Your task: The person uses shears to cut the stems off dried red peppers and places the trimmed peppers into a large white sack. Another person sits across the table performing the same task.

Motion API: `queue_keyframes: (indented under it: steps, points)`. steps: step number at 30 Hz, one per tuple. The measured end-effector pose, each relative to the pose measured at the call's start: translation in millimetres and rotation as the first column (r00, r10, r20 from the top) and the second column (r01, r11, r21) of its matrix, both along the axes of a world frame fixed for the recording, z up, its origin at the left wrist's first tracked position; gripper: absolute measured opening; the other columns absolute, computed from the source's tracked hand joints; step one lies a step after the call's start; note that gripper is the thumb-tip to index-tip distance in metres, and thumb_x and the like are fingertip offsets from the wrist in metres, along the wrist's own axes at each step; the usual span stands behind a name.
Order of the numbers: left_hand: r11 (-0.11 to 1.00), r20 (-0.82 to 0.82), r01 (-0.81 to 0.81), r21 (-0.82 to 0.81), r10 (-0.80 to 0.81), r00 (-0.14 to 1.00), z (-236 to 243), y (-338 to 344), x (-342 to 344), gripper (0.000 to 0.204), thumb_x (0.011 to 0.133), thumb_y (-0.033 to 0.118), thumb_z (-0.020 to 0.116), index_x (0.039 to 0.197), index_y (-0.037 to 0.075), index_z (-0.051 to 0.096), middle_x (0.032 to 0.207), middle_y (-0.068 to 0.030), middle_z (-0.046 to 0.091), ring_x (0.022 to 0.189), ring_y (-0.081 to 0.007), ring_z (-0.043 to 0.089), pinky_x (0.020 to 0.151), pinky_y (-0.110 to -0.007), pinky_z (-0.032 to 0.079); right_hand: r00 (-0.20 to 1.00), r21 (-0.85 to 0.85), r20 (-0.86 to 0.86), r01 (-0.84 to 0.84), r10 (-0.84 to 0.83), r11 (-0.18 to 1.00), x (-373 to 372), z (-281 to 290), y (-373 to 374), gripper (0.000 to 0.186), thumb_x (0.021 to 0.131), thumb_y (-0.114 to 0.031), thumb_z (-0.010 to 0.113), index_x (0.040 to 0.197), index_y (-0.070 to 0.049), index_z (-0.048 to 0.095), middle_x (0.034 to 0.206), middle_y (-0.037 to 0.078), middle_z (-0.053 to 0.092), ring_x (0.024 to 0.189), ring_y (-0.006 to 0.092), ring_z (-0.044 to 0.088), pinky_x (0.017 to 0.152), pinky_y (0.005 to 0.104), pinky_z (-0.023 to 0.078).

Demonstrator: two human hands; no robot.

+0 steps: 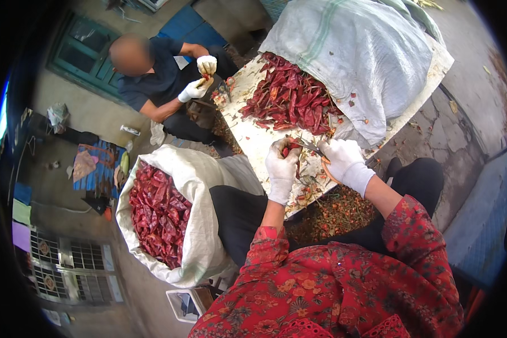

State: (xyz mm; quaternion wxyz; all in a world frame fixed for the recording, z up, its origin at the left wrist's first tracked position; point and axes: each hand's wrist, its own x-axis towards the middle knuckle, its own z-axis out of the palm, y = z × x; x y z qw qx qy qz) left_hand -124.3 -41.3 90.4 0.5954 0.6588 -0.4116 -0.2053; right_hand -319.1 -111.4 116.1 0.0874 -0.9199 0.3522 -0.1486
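In a white glove, my left hand (pixel 281 169) is closed round a dried red chili (pixel 288 150) above the near edge of the table. My right hand (pixel 344 160), gloved too, grips a pair of scissors (pixel 308 145), whose blades reach toward the chili. An orange handle loop shows below the right fingers. Beyond both hands lies a heap of dried red chilies (pixel 293 96) on the pale tabletop (pixel 248 132). A white woven sack (pixel 355 50) covers the far part of the heap. Cut stems and scraps are strewn around my hands.
At my left stands an open white sack (pixel 208 174) full of dried chilies (pixel 158 214). Across the table's left side sits a co-worker (pixel 158 84) in dark clothes and white gloves, holding a small red piece. Stems and bits litter the ground (pixel 338 217) below the table edge.
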Motion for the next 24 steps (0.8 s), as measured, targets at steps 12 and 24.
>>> queue_keyframes:
  steps: [12, 24]
  points:
    - [0.998, -0.282, 0.024, -0.057, -0.040, 0.958, 24.8, 5.1, -17.8, 0.016, 0.088, -0.002, 0.074, 0.102, -0.002, 0.068, 0.092, -0.0048, 0.070, 0.077, -0.0081, 0.062, 0.072, -0.024, 0.052, 0.935, 0.667, 0.353, -0.281, 0.039, 0.690, 3.1, 0.0, -1.6, 0.034, 0.092, -0.037, 0.068, 0.098, -0.003, 0.072, 0.067, 0.013, 0.064, 0.057, 0.0275, 0.064, 0.058, 0.0422, 0.051]
    - [0.982, -0.183, -0.124, -0.142, 0.097, 0.978, 104.1, 70.5, 37.7, 0.027, 0.086, -0.008, 0.073, 0.109, 0.002, 0.064, 0.094, -0.0074, 0.067, 0.065, -0.0124, 0.063, 0.054, -0.025, 0.052, -0.014, 0.566, 0.480, -0.758, -0.877, 0.322, -18.1, 4.6, -46.9, 0.047, 0.102, -0.021, 0.059, 0.137, 0.010, 0.051, 0.077, -0.001, 0.051, 0.066, 0.0110, 0.052, 0.057, 0.0299, 0.046]
